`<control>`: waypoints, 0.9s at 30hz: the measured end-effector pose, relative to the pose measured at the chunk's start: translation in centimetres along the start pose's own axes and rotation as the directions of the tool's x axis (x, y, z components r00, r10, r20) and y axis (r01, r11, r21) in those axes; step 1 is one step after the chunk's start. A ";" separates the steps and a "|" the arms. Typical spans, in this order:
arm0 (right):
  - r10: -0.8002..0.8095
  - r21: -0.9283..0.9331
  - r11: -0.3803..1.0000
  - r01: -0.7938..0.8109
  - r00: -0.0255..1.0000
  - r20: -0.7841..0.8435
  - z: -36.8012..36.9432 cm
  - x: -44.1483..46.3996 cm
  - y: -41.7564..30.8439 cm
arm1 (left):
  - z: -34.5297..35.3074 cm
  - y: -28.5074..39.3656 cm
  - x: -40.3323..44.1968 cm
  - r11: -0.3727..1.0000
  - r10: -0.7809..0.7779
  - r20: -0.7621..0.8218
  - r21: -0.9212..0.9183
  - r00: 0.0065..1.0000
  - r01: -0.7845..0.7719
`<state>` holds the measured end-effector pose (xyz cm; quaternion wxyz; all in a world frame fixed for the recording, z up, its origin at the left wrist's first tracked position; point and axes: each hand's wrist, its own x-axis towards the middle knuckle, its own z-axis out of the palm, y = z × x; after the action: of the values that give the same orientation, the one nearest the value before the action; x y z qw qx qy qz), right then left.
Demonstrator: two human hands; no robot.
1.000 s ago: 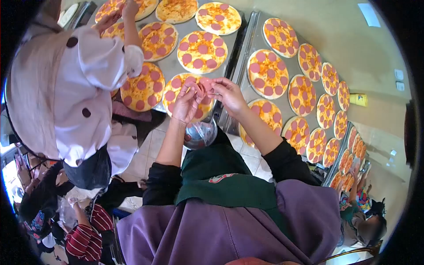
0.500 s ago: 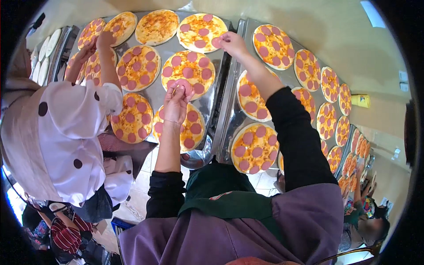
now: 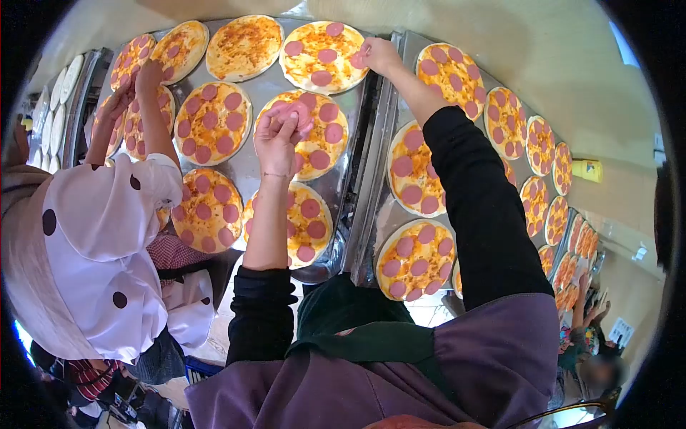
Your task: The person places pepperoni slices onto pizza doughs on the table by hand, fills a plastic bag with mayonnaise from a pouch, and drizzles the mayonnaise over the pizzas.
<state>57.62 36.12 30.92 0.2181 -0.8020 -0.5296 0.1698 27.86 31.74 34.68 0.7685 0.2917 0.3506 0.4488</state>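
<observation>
My left hand [image 3: 276, 145] grips a few pink sausage slices [image 3: 300, 116] above a pizza [image 3: 319, 154] dotted with sausage rounds. At the top pizza [image 3: 304, 63], my right hand [image 3: 381, 57] pinches a single sausage slice [image 3: 358, 61] at the right edge. That pizza has sauce, cheese and several slices on it; the slice in my fingers touches or overlaps its rim. A pizza with only sauce and cheese [image 3: 245, 48] lies to its left.
Metal trays [image 3: 161, 79] full of pizzas stretch left and right, with a raised metal seam [image 3: 371, 143] between them. At left, a co-worker in a white spotted garment [image 3: 100, 236] reaches over the same tray. A yellow object [image 3: 587, 170] sits by the wall.
My right hand stays at the right edge of the top pizza with the slice. The left hand has shifted slightly left and up, still holding slices. The camera view has tilted a little.
</observation>
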 end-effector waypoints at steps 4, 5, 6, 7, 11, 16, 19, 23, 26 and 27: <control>-0.087 -0.178 0.981 0.076 0.995 -0.053 -0.4 -0.3 -0.2 | 0.6 -0.7 1.7 0.999 -0.005 0.022 0.042 1.000 0.004; -0.086 -0.177 0.981 0.076 0.995 -0.050 -0.4 -0.5 -0.3 | 0.8 -0.8 2.0 1.000 -0.004 0.010 0.013 1.000 0.004; -0.093 -0.206 0.975 0.077 0.993 -0.069 -0.4 -0.7 -0.5 | 0.9 -0.9 2.4 1.000 -0.006 0.007 0.013 1.000 0.006; -0.101 -0.236 0.969 0.078 0.991 -0.088 -0.5 -0.8 -0.6 | 0.9 -1.0 2.9 1.000 -0.020 0.026 -0.003 0.999 0.020; -0.251 -0.045 0.968 0.248 0.964 -0.092 -0.6 -0.5 -2.2 | 1.0 -1.4 4.2 0.996 -0.084 0.067 -0.029 0.994 0.086; -0.556 0.367 0.795 0.483 0.823 0.120 -0.6 -3.4 -7.0 | 1.3 -1.4 5.1 0.985 -0.157 0.078 -0.066 0.985 0.162; -0.628 0.316 0.760 0.568 0.767 0.134 -0.3 -4.0 -7.9 | 1.4 -1.4 5.7 0.975 -0.188 0.067 -0.106 0.980 0.194; -0.558 0.486 0.744 0.459 0.827 0.073 0.1 -3.7 -8.8 | 1.0 -1.1 5.7 0.979 -0.166 0.013 -0.122 0.986 0.166; -0.480 0.535 0.757 0.376 0.875 0.064 0.8 -2.8 -8.8 | -0.3 -1.6 6.1 0.998 -0.068 -0.040 -0.007 0.997 0.067; -0.443 0.521 0.783 0.340 0.892 0.085 1.3 -2.1 -8.5 | -0.7 -1.8 6.1 0.998 -0.068 -0.042 -0.008 0.997 0.067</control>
<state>49.60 37.33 34.41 0.3908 -0.5695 -0.6432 0.3305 30.33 36.52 31.19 0.7765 0.2677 0.3750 0.4299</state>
